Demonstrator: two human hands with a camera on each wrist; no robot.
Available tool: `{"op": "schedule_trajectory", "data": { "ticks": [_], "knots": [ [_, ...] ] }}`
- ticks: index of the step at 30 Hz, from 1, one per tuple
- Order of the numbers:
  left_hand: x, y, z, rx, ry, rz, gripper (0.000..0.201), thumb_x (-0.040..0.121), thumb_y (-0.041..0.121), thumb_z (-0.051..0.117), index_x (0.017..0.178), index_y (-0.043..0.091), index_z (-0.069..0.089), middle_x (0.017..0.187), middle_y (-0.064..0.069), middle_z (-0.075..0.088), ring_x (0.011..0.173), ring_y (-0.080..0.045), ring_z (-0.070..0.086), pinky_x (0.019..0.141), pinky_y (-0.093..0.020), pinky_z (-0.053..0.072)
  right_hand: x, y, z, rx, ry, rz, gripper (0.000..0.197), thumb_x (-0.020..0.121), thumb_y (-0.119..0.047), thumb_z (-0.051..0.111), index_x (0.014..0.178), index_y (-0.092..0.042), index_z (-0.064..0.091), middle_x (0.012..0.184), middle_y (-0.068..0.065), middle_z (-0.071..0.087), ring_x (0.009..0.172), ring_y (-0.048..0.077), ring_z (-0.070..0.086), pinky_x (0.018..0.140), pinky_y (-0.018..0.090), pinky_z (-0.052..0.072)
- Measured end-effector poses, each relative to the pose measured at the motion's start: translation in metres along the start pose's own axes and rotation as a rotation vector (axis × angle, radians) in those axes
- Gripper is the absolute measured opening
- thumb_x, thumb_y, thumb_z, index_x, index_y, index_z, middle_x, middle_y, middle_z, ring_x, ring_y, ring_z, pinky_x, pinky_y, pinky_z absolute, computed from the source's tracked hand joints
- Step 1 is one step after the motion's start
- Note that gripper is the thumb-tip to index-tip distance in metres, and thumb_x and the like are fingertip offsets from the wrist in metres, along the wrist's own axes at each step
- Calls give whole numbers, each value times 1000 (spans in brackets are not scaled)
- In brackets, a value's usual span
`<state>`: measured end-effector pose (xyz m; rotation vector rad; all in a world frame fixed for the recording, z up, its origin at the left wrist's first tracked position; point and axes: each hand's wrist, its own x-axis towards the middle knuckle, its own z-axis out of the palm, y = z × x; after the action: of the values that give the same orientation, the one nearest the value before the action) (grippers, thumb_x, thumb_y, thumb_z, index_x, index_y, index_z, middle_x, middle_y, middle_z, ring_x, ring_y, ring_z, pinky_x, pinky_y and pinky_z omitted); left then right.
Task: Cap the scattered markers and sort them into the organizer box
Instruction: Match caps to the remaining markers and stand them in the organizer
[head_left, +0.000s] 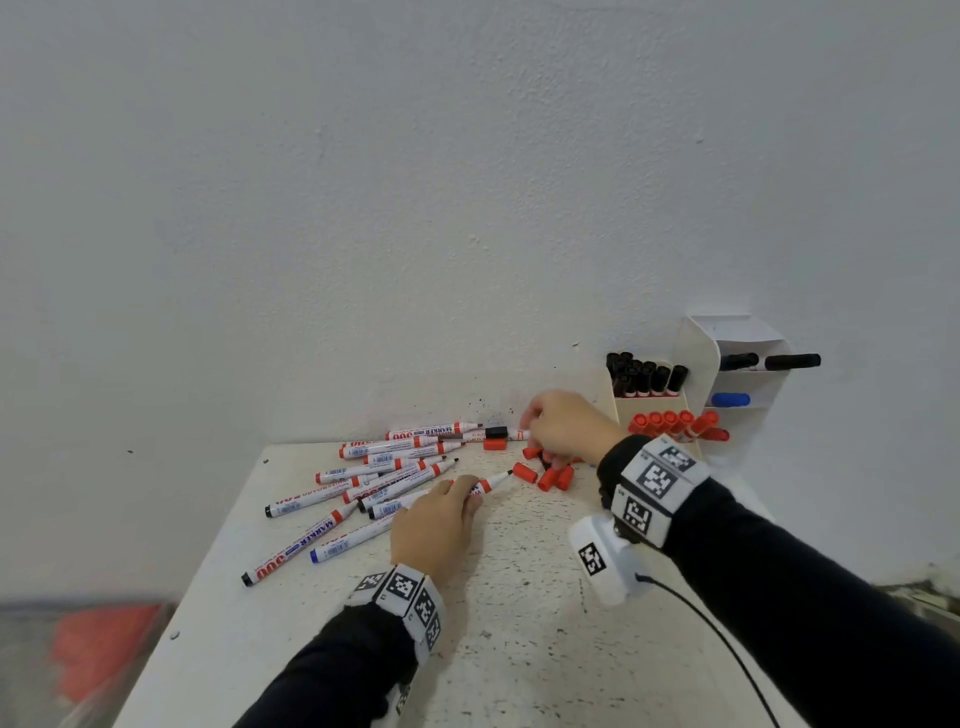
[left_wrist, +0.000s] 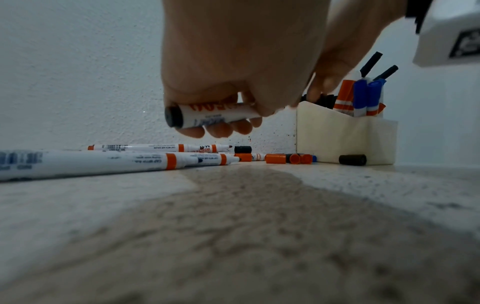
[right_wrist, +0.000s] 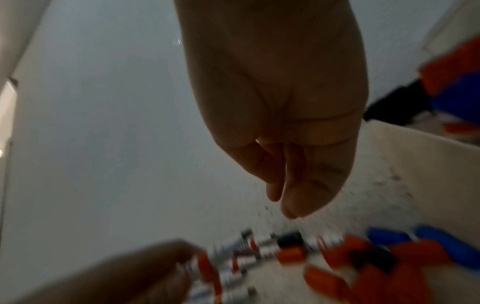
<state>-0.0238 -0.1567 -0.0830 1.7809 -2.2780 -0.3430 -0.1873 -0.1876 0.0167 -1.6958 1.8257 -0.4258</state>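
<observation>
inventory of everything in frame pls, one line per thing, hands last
loose markers: a dozen or so, white barrels, uncapped, piled left on the table
loose caps: several red, a few black and blue, near the organizer
organizer box: one, cream, back right against the wall
sorted markers: black, red, blue groups in separate compartments
table: one, speckled white
wall: white
held marker: one, red band, uncapped
left hand: grips the held marker
right hand: over the loose caps; grip unclear

Speckled white tabletop at lower centre, textured white wall filling the upper frame, blurred red object at lower left.
</observation>
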Motion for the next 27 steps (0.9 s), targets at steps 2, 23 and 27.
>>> {"op": "schedule_trajectory", "data": {
  "ticks": [2,23,27],
  "knots": [
    [0,2,2,-7,16,-4,37,101,40,23,132,26,39,124,6,54,107,-15,56,93,-39,46,5,15,21,-153,-58,31,27,94,-10,41,115,-1,56,109,13,62,81,22,61,71,30,52],
    [0,0,8,-68,-56,-68,40,101,38,24,136,23,38,122,-1,56,108,-20,55,92,-42,46,-1,69,65,-829,91,136,25,92,-13,48,117,-12,51,118,6,59,108,21,56,86,28,41],
    [2,-1,8,-89,-61,-69,40,101,38,25,135,23,39,120,-1,56,106,-20,56,91,-41,47,-2,65,66,-388,262,-51,30,90,-2,48,120,-7,46,123,13,47,97,23,53,79,28,45]
  ]
}}
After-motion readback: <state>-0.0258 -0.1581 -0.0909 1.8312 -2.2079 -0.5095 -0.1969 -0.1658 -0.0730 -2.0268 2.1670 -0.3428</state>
